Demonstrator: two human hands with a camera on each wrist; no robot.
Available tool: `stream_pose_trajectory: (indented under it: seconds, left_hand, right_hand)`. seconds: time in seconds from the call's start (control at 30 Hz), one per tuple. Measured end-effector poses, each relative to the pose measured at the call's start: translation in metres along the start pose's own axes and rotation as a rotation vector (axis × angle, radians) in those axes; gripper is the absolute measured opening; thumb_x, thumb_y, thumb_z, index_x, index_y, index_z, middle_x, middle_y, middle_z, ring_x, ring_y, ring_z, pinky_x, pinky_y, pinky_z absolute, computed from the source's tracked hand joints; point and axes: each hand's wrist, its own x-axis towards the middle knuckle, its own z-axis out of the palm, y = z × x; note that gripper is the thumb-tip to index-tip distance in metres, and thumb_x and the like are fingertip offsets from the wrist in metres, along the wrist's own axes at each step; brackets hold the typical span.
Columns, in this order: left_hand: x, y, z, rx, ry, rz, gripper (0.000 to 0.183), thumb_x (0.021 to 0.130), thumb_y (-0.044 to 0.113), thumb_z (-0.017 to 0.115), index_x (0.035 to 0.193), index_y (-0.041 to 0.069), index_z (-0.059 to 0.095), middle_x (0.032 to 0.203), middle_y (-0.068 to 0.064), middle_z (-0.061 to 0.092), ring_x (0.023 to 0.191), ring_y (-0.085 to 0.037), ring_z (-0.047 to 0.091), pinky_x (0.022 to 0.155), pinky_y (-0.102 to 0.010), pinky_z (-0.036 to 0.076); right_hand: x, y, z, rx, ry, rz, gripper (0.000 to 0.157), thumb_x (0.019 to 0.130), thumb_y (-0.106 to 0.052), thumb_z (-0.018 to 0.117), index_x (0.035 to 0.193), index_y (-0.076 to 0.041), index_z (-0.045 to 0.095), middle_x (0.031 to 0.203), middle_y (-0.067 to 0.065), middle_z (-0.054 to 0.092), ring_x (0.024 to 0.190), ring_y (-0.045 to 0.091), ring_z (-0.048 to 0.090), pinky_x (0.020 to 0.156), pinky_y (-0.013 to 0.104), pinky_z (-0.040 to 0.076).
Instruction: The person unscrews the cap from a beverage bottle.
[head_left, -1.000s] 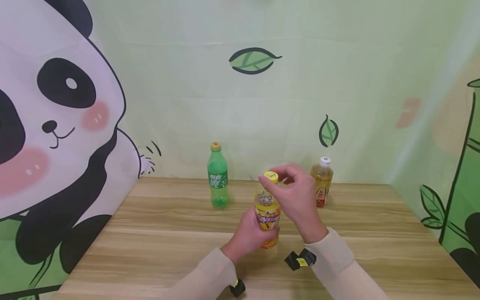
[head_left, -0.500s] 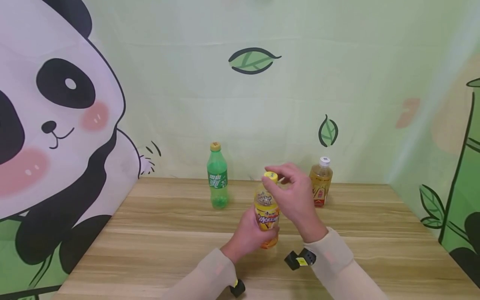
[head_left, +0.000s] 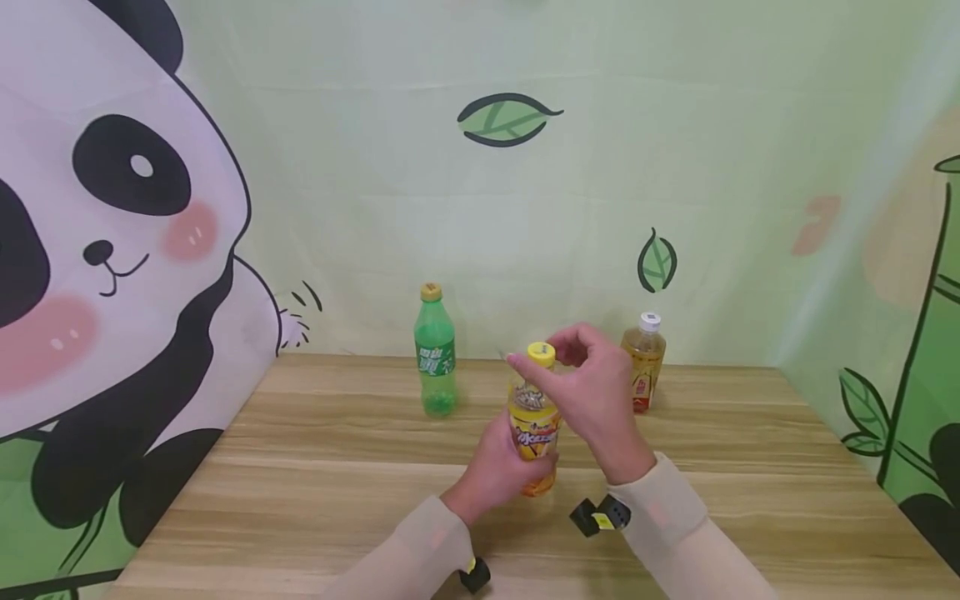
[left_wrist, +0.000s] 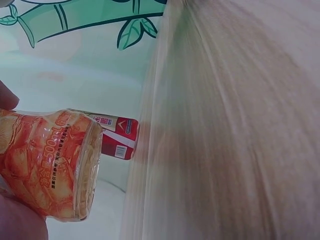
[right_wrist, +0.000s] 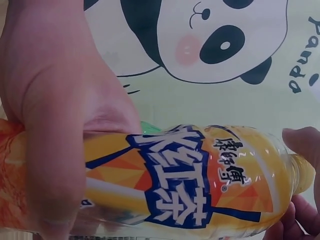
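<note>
My left hand (head_left: 495,471) grips the lower part of an iced tea bottle (head_left: 535,429) with a yellow and orange label. It is held upright, and in the left wrist view its base stands off from the wooden surface. My right hand (head_left: 600,392) is at the yellow bottle cap (head_left: 542,353), thumb across its near side and fingers curled behind it. The right wrist view shows thumb and fingers on opposite sides of the bottle cap (right_wrist: 302,173), with the left hand (right_wrist: 55,130) wrapped round the label's lower end.
A green soda bottle (head_left: 436,358) with a gold cap stands at the back of the wooden table (head_left: 330,483), left of the hands. Behind my right hand is an amber drink bottle (head_left: 645,358) with a white cap. A panda-printed backdrop (head_left: 360,208) encloses the table.
My right thumb and fingers shift around the cap, the thumb drawing back to the right and then reaching left across it again. The left hand and bottle stay almost still.
</note>
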Motion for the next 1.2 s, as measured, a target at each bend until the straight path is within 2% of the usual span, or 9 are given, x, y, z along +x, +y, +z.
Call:
stream_pose_trajectory:
  seconds: [0.2,0.4,0.67,1.2]
  left_hand:
    - [-0.0007,0.0004,-0.0005,0.007,0.007,0.001,0.058,0.087,0.013,0.078,0.136,0.027,0.05,0.126,0.004,0.067,0.113,-0.015,0.067,0.103,-0.04,0.054]
    - [-0.0006,0.0004,-0.0009,0.006,0.01,-0.005,0.057,0.086,0.013,0.078,0.135,0.026,0.051,0.124,0.004,0.068,0.11,-0.015,0.067,0.101,-0.039,0.055]
    - [0.0007,-0.0013,-0.0017,0.001,0.013,-0.006,0.059,0.085,0.014,0.079,0.135,0.025,0.05,0.124,0.003,0.067,0.111,-0.015,0.067,0.102,-0.039,0.054]
    - [0.0063,-0.0059,-0.0011,0.002,0.017,-0.03,0.057,0.087,0.015,0.078,0.136,0.023,0.05,0.125,0.001,0.068,0.112,-0.017,0.067,0.103,-0.041,0.055]
  right_hand:
    - [0.0015,0.0013,-0.0008,-0.013,-0.012,-0.008,0.038,0.077,-0.042,0.09,0.093,-0.014,0.071,0.091,0.001,0.071,0.087,0.02,0.064,0.08,0.033,0.054]
    - [0.0032,0.0024,-0.0019,0.026,-0.029,-0.017,0.032,0.078,-0.037,0.09,0.096,-0.014,0.076,0.093,0.001,0.071,0.087,0.017,0.061,0.079,0.033,0.052]
    - [0.0052,0.0033,-0.002,0.085,-0.062,-0.028,0.025,0.082,-0.031,0.087,0.1,-0.014,0.079,0.098,0.001,0.072,0.09,0.018,0.06,0.086,0.036,0.05]
    - [0.0081,0.0091,-0.0061,0.142,-0.084,-0.061,0.032,0.087,-0.024,0.083,0.116,-0.011,0.077,0.105,0.004,0.072,0.095,0.016,0.064,0.088,0.031,0.055]
